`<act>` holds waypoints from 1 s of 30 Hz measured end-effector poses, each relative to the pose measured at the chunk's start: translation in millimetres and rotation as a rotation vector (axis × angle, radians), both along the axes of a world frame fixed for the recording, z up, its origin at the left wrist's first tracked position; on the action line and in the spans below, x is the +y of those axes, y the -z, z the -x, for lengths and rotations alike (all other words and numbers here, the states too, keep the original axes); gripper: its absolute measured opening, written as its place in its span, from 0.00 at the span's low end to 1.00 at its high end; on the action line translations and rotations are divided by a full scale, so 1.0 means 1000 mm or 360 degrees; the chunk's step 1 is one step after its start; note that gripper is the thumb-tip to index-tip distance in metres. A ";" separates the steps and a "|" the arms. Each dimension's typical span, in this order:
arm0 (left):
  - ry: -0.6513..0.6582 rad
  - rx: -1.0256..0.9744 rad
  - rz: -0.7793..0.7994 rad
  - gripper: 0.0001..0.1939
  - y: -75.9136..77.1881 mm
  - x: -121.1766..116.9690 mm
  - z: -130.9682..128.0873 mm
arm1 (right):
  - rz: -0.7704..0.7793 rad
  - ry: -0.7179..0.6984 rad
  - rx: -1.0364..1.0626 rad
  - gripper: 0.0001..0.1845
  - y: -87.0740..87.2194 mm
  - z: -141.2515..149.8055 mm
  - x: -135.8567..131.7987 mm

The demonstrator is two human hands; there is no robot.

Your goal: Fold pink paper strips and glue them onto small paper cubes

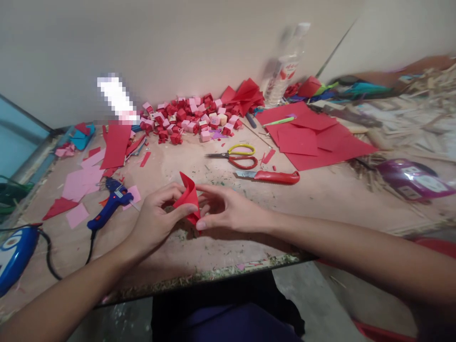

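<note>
Between my two hands, just above the table near its front edge, is a curled piece of red paper (187,195). My left hand (166,206) is closed on its left side, thumb across the front. My right hand (226,209) pinches its right edge, with thumb and fingertips at the lower right. Beyond the hands lie scissors (233,156) with one yellow and one red handle, and a red-handled knife (269,176). To the left of my left hand rests a blue glue gun (109,202).
Small red and pink paper cubes (188,116) are heaped at the back. Red sheets (309,137) with a green pen (280,121) lie right of them, near a tilted-looking plastic bottle (285,71). Pink scraps (81,180) lie left. Wood sticks (409,114) and a purple object (413,179) occupy the right.
</note>
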State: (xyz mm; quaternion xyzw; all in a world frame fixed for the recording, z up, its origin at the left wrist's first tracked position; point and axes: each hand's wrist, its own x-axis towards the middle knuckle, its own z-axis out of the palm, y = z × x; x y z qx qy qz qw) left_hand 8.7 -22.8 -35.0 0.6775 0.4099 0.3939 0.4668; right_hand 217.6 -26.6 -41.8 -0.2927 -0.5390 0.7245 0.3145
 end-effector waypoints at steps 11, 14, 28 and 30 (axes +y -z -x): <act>-0.0101 -0.0098 0.0166 0.13 0.004 0.004 0.002 | 0.0047 0.0402 -0.0014 0.38 0.002 -0.002 0.008; -0.0131 -0.0185 0.0315 0.10 0.006 0.007 0.003 | 0.0044 0.0570 -0.0116 0.30 -0.001 -0.002 0.009; -0.0281 -0.0021 0.0373 0.20 -0.003 0.006 -0.006 | 0.0017 0.0664 -0.0311 0.10 0.001 -0.004 0.008; -0.0327 0.0054 0.0042 0.24 0.008 0.008 -0.003 | 0.0024 0.0698 -0.0335 0.08 0.001 -0.003 0.009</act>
